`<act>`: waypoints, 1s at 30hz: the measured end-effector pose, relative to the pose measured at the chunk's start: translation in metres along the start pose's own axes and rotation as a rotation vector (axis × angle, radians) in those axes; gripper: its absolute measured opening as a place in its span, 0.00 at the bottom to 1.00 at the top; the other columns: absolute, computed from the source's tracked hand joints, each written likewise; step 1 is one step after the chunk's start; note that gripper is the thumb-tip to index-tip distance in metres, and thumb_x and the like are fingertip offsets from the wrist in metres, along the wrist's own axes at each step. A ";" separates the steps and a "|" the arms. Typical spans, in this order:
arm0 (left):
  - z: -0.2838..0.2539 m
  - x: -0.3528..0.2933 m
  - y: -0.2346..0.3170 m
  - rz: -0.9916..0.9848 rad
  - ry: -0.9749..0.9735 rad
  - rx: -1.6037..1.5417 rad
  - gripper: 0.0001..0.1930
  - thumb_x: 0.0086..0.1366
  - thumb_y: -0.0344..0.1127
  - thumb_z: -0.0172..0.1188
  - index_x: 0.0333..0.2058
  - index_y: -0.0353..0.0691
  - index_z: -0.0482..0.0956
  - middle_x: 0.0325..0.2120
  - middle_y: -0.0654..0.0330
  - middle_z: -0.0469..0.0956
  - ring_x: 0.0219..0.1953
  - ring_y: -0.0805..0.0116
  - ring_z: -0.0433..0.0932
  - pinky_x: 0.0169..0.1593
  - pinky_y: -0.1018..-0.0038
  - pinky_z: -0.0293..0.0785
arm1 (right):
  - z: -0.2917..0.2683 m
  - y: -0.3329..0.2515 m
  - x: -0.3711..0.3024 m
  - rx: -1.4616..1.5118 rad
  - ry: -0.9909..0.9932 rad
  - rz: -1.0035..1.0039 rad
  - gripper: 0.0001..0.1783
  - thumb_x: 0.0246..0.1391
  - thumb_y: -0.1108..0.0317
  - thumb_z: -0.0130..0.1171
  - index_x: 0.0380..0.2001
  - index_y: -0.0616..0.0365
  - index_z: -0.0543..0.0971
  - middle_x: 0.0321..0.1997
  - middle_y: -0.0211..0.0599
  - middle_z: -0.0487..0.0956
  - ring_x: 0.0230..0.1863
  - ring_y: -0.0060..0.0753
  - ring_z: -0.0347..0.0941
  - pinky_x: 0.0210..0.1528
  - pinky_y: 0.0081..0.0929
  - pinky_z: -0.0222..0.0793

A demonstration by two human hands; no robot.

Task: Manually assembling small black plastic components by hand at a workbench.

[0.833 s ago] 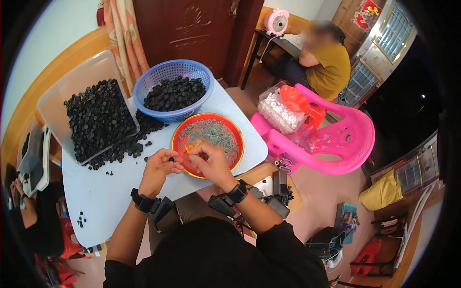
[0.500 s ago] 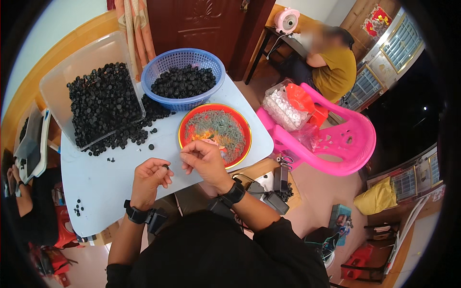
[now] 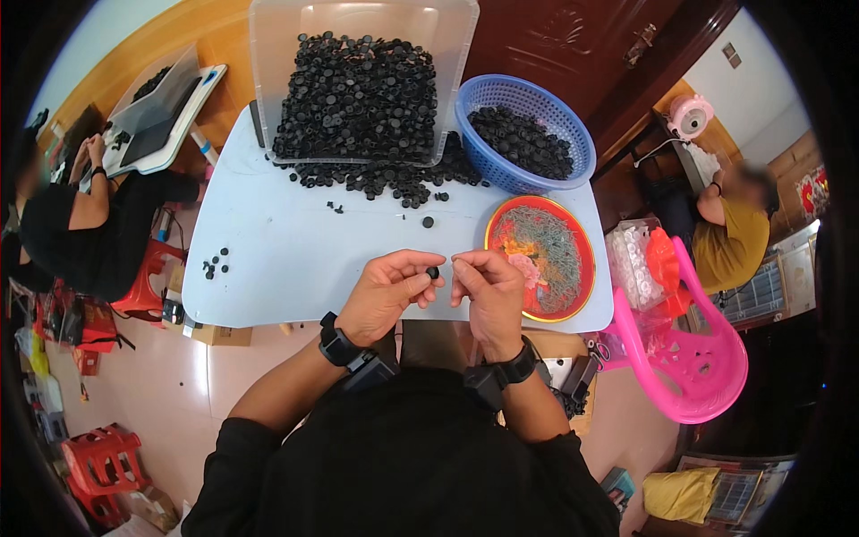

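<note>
My left hand (image 3: pixel 389 285) pinches a small round black plastic cap (image 3: pixel 433 272) between thumb and forefinger. Just right of it, my right hand (image 3: pixel 490 291) has its thumb and forefinger pressed together; whatever they hold is too small to make out. The two sets of fingertips nearly meet above the table's front edge. Beside the right hand lies a red round tray (image 3: pixel 585 268) with a floral print, strewn with thin grey metal pins (image 3: pixel 559 246). A single black cap (image 3: pixel 428 222) rests on the table beyond my hands.
A tilted clear bin (image 3: pixel 455 54) spills black caps onto the pale blue table (image 3: pixel 277 259). A blue perforated basket (image 3: pixel 582 161) holds more. At right, a pink chair (image 3: pixel 716 376) carries a box of white parts (image 3: pixel 633 268). Two people sit at left and far right.
The view has swung left, so the table and tray appear further right. My hands have come closer together, the right moving away from the tray; the left keeps its pinch on the cap.
</note>
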State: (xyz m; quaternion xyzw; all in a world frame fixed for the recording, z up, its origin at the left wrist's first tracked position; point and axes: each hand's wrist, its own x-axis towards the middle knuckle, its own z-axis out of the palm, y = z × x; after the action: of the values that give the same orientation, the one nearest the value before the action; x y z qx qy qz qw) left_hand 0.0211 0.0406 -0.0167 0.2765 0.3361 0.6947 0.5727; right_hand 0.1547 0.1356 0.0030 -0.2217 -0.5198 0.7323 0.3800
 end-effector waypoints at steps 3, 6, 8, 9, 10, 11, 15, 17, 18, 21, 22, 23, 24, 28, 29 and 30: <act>-0.001 -0.004 0.002 0.002 0.014 -0.010 0.14 0.61 0.26 0.52 0.47 0.31 0.70 0.33 0.56 0.75 0.31 0.74 0.72 0.37 0.80 0.70 | 0.006 0.003 -0.001 -0.011 -0.004 -0.016 0.04 0.50 0.76 0.57 0.30 0.66 0.76 0.22 0.31 0.74 0.20 0.17 0.68 0.19 0.14 0.66; -0.002 -0.005 0.002 -0.007 0.041 0.006 0.14 0.61 0.26 0.52 0.46 0.31 0.70 0.34 0.56 0.75 0.31 0.74 0.72 0.37 0.80 0.70 | 0.012 0.003 -0.003 -0.022 0.004 -0.019 0.04 0.50 0.76 0.57 0.29 0.66 0.76 0.22 0.31 0.74 0.20 0.16 0.68 0.19 0.14 0.65; -0.002 -0.005 0.001 0.007 0.012 -0.053 0.14 0.61 0.25 0.52 0.46 0.32 0.70 0.33 0.56 0.75 0.31 0.74 0.72 0.36 0.80 0.70 | 0.015 0.003 -0.004 -0.023 0.015 -0.016 0.03 0.50 0.76 0.57 0.29 0.65 0.76 0.22 0.30 0.74 0.20 0.16 0.68 0.20 0.14 0.65; -0.002 -0.004 0.000 0.008 0.012 -0.054 0.14 0.61 0.25 0.52 0.46 0.32 0.70 0.33 0.56 0.75 0.31 0.74 0.72 0.36 0.80 0.70 | 0.017 0.004 -0.004 -0.061 0.025 -0.039 0.03 0.50 0.76 0.57 0.29 0.65 0.76 0.22 0.30 0.74 0.20 0.15 0.68 0.20 0.13 0.65; -0.002 -0.004 -0.002 0.021 0.025 -0.070 0.13 0.61 0.24 0.51 0.46 0.32 0.70 0.32 0.57 0.75 0.30 0.75 0.72 0.35 0.81 0.71 | 0.018 0.005 -0.004 -0.098 0.035 -0.062 0.03 0.50 0.76 0.57 0.29 0.65 0.76 0.22 0.30 0.74 0.20 0.15 0.67 0.20 0.12 0.65; -0.002 -0.003 -0.003 0.034 0.038 -0.086 0.13 0.61 0.24 0.51 0.45 0.32 0.70 0.31 0.58 0.75 0.28 0.76 0.73 0.33 0.81 0.71 | 0.020 0.007 -0.004 -0.098 0.034 -0.062 0.03 0.50 0.76 0.57 0.29 0.65 0.76 0.22 0.30 0.74 0.20 0.15 0.67 0.20 0.12 0.65; -0.001 -0.004 -0.003 0.052 0.079 -0.052 0.11 0.61 0.24 0.51 0.43 0.32 0.70 0.30 0.58 0.75 0.27 0.75 0.73 0.32 0.81 0.72 | 0.021 0.009 -0.004 -0.197 0.020 -0.098 0.03 0.50 0.75 0.58 0.28 0.65 0.76 0.22 0.29 0.74 0.20 0.11 0.66 0.19 0.10 0.61; 0.001 -0.004 -0.002 0.056 0.127 0.011 0.08 0.60 0.24 0.52 0.40 0.32 0.69 0.29 0.58 0.75 0.27 0.75 0.74 0.31 0.81 0.72 | 0.021 0.010 -0.004 -0.235 0.008 -0.080 0.04 0.50 0.75 0.58 0.28 0.65 0.76 0.21 0.28 0.74 0.20 0.10 0.65 0.19 0.09 0.59; 0.003 -0.003 -0.002 0.056 0.127 0.011 0.08 0.60 0.24 0.52 0.40 0.32 0.69 0.29 0.58 0.75 0.27 0.75 0.74 0.31 0.81 0.72 | 0.021 0.012 -0.004 -0.240 0.024 -0.061 0.04 0.49 0.74 0.59 0.28 0.64 0.76 0.21 0.27 0.74 0.20 0.10 0.65 0.19 0.09 0.58; 0.005 -0.004 -0.003 0.085 0.164 0.124 0.08 0.59 0.22 0.53 0.38 0.32 0.69 0.27 0.58 0.75 0.28 0.74 0.74 0.30 0.80 0.71 | 0.022 0.015 -0.004 -0.214 0.052 -0.020 0.04 0.50 0.74 0.59 0.27 0.64 0.76 0.20 0.25 0.74 0.19 0.09 0.64 0.18 0.09 0.57; 0.006 -0.005 -0.003 0.099 0.174 0.151 0.08 0.58 0.22 0.54 0.37 0.32 0.69 0.27 0.58 0.75 0.27 0.75 0.75 0.30 0.81 0.72 | 0.023 0.016 -0.004 -0.183 0.063 0.002 0.04 0.50 0.73 0.59 0.27 0.63 0.76 0.20 0.25 0.73 0.19 0.09 0.64 0.18 0.08 0.57; 0.006 -0.005 -0.003 0.113 0.185 0.178 0.08 0.57 0.21 0.55 0.37 0.31 0.70 0.28 0.58 0.75 0.27 0.76 0.75 0.30 0.82 0.73 | 0.024 0.017 -0.004 -0.182 0.061 0.002 0.04 0.50 0.73 0.59 0.27 0.63 0.76 0.20 0.25 0.73 0.19 0.09 0.64 0.18 0.08 0.57; 0.006 -0.005 -0.004 0.113 0.185 0.179 0.08 0.57 0.21 0.55 0.37 0.31 0.70 0.28 0.58 0.75 0.27 0.76 0.75 0.30 0.82 0.73 | 0.025 0.018 -0.005 -0.183 0.069 0.010 0.04 0.50 0.73 0.59 0.27 0.63 0.76 0.20 0.25 0.73 0.19 0.09 0.64 0.18 0.09 0.57; 0.007 -0.006 -0.004 0.144 0.205 0.251 0.07 0.56 0.21 0.56 0.35 0.31 0.71 0.25 0.60 0.75 0.27 0.77 0.75 0.30 0.83 0.73 | 0.025 0.016 -0.006 -0.151 0.068 0.048 0.04 0.50 0.73 0.58 0.27 0.63 0.76 0.21 0.26 0.74 0.18 0.11 0.64 0.18 0.10 0.58; 0.006 -0.006 -0.003 0.145 0.202 0.283 0.07 0.57 0.22 0.56 0.35 0.32 0.71 0.25 0.61 0.75 0.27 0.78 0.74 0.30 0.83 0.72 | 0.025 0.017 -0.006 -0.150 0.067 0.048 0.04 0.50 0.73 0.58 0.27 0.63 0.76 0.21 0.26 0.74 0.18 0.11 0.64 0.18 0.10 0.58; 0.006 -0.007 -0.003 0.146 0.201 0.284 0.07 0.57 0.22 0.56 0.35 0.32 0.71 0.25 0.61 0.75 0.27 0.78 0.74 0.30 0.83 0.72 | 0.024 0.017 -0.006 -0.082 0.072 0.054 0.04 0.50 0.74 0.58 0.27 0.63 0.75 0.22 0.26 0.73 0.18 0.12 0.64 0.18 0.10 0.59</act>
State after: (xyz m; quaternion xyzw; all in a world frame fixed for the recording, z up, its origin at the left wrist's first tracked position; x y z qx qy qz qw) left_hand 0.0287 0.0353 -0.0160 0.3071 0.4654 0.7042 0.4396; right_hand 0.1354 0.1134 -0.0042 -0.2771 -0.5291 0.7119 0.3694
